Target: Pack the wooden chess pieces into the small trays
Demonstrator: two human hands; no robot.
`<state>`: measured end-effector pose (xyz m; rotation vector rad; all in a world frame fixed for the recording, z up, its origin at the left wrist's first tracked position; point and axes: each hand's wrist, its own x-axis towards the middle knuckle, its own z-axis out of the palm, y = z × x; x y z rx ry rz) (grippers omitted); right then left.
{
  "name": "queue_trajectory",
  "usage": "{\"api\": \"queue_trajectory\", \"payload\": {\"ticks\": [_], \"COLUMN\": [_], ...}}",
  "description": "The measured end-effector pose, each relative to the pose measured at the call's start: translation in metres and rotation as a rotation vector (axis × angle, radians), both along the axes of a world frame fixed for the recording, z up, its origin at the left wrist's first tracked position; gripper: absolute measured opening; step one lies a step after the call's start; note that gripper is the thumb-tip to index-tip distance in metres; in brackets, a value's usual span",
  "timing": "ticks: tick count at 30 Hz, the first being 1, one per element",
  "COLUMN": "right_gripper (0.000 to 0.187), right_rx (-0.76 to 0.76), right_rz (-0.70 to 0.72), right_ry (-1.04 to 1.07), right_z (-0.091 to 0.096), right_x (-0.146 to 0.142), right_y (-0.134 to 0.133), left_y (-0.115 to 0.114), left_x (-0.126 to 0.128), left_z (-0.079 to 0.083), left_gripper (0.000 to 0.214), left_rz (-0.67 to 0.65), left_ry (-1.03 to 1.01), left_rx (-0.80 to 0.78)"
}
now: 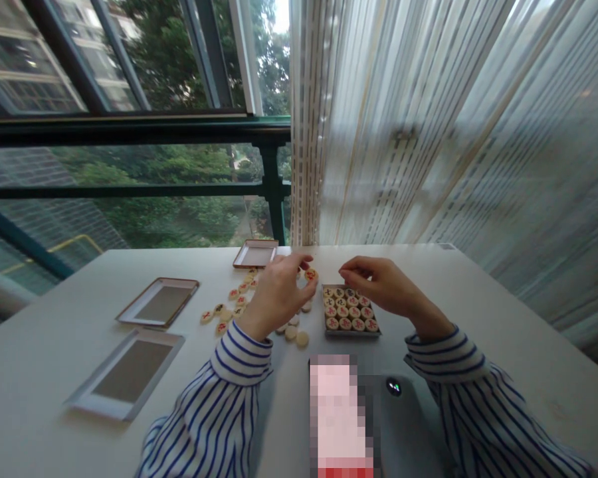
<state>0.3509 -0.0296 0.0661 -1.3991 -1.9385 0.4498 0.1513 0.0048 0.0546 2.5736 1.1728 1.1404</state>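
Note:
My left hand (282, 292) is raised over a loose pile of round Chinese chess pieces (241, 301). Between its thumb and fingers is one Chinese chess piece (311, 274) with a red character facing me. My right hand (381, 282) hovers above the back right corner of a shallow square box (353, 334), its fingers curled together with no piece visible in them. Inside the box, pieces stand in neat rows, red characters in front and black ones mostly behind. My right hand hides the box's far corner; my left hand covers part of the pile.
Two shallow trays or lids (159, 302) (124, 365) lie on the table's left side, and a third tray (256, 253) lies at the back. A phone (339, 411) with a blurred screen and a grey device (403, 425) are close in front of me. Curtain and window border the table.

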Motion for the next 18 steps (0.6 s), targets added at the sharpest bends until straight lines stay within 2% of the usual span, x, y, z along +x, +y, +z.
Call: {"api": "queue_trajectory", "payload": {"ticks": [8,12,18], "right_gripper": [0.02,0.018,0.018], "right_rx": [0.042,0.052,-0.037], "right_rz": [0.005,0.003,0.005], "right_ry": [0.005,0.035,0.093], "right_z": [0.006,0.0,-0.011], "right_x": [0.004,0.002,0.002], "right_y": [0.002,0.006,0.01], "left_y": [0.002,0.002,0.003], "left_x": [0.022,0.024,0.027], "left_z": [0.001,-0.003,-0.01], "left_gripper": [0.03,0.029,0.031], "left_rz": [-0.076,-0.086,-0.092], "left_ry": [0.007,0.026,0.044], "left_rx": [-0.041,-0.038,-0.04]}}
